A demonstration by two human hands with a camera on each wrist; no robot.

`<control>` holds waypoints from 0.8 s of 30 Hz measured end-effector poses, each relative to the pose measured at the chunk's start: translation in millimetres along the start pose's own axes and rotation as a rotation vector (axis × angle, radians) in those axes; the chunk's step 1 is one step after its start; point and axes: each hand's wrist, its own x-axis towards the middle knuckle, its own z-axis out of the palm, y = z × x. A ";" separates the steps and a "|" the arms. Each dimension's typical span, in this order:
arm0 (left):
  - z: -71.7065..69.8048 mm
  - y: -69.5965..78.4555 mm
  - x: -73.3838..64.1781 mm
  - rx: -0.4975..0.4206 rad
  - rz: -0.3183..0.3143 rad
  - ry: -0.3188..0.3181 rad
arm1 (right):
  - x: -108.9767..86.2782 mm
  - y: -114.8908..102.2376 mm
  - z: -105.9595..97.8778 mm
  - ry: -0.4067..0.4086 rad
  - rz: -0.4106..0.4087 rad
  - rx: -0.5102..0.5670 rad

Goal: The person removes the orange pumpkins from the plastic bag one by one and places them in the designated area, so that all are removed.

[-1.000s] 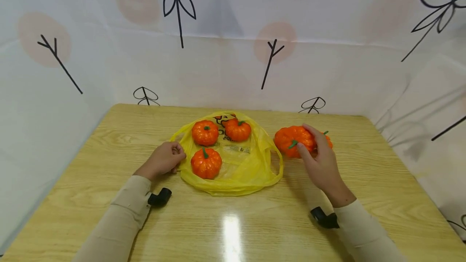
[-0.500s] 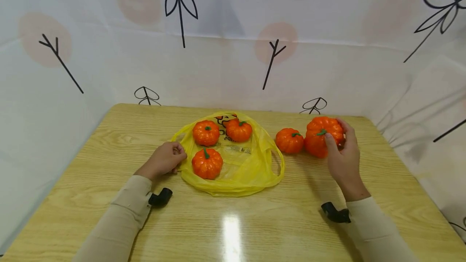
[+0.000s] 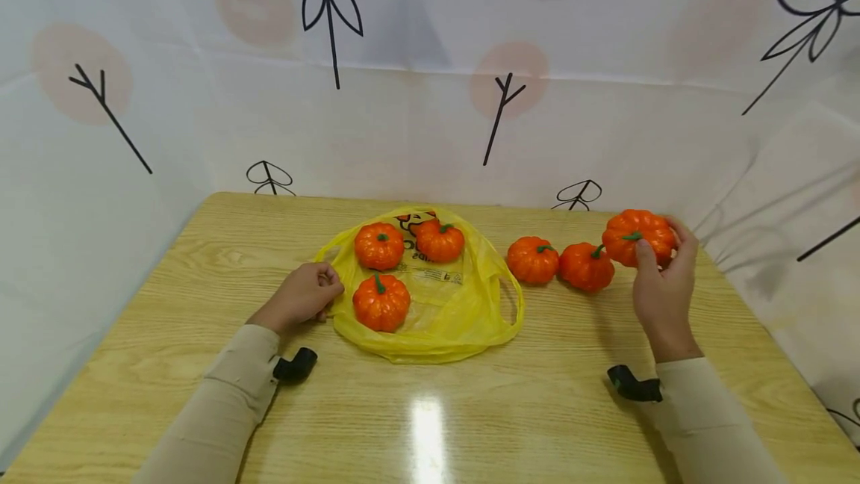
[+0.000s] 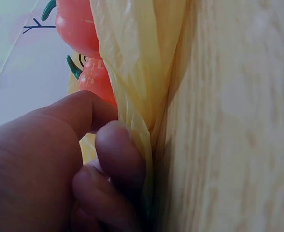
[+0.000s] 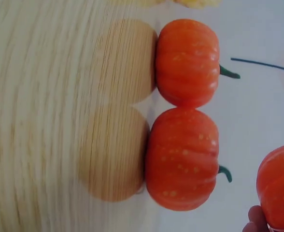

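My right hand [image 3: 667, 293] grips a small orange pumpkin [image 3: 634, 236] with a green stem, thumb on its near side, at the right of the table. In the right wrist view this pumpkin [image 5: 279, 186] hangs higher than two others standing on the wood. Those two, a left pumpkin [image 3: 533, 260] and a right pumpkin [image 3: 586, 269], sit side by side right of the yellow plastic bag [image 3: 450, 323]. My left hand [image 3: 304, 293] pinches the bag's left edge between thumb and curled fingers; the left wrist view shows the yellow film [image 4: 132, 63] at the fingertips.
Three more pumpkins lie on the bag: one at back left [image 3: 379, 245], one at back right [image 3: 440, 240] and one in front [image 3: 381, 303]. The bag's handle loop [image 3: 516, 305] reaches toward the row of pumpkins. A patterned cloth [image 3: 403, 118] hangs behind the wooden table [image 3: 510, 409].
My right hand has carried its pumpkin rightward, past the two standing ones, which now show fully. The left hand stays at the bag's edge.
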 end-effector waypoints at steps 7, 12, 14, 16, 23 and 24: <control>0.1 1.1 0.6 0.002 -0.003 -0.003 | 11.8 5.7 -13.0 0.030 0.209 0.109; 0.2 0.5 1.0 0.003 0.003 -0.001 | 18.4 12.7 -20.1 0.041 0.295 0.189; 0.1 0.1 1.1 0.005 0.004 0.001 | 20.9 15.6 -21.9 0.040 0.325 0.182; -0.1 -0.1 1.1 0.006 0.004 0.001 | 23.4 18.3 -23.2 0.036 0.358 0.186; -0.7 0.4 0.3 0.020 -0.001 0.001 | 28.1 26.8 -27.4 -0.005 0.415 0.193; -0.7 0.6 0.1 0.022 -0.002 0.002 | 28.2 28.2 -28.2 -0.016 0.420 0.177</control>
